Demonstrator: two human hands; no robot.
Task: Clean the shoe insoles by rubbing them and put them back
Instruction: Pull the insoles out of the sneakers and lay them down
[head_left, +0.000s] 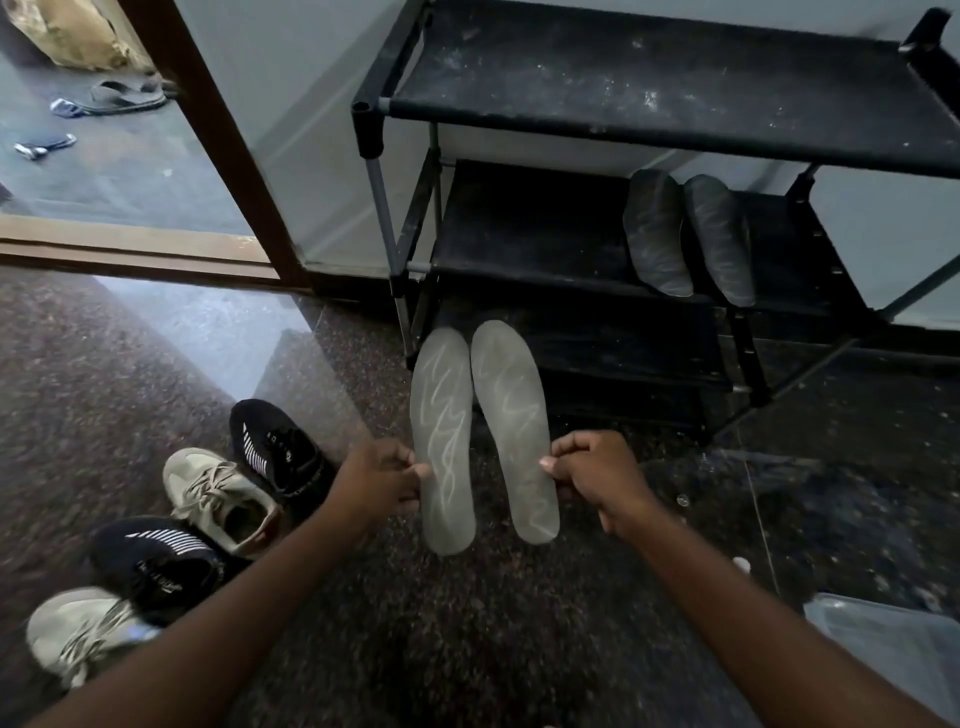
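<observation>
Floor (493, 639) with shoes (221, 496), shelf (524, 234) with insoles (655, 234)

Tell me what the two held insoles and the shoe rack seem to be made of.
The left insole and right insole: likely foam with a matte grey fabric top; thin, dull, pale wavy marks. The shoe rack: probably metal tubes, black plastic joints, dark cloth shelves, dusty and non-reflective.

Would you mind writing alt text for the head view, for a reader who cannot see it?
A person holds two grey insoles side by side: the left hand pinches the left insole, the right hand the right insole. Behind stands a dusty black rack with two dark insoles on its middle shelf; black shoes and beige shoes lie at left.
</observation>
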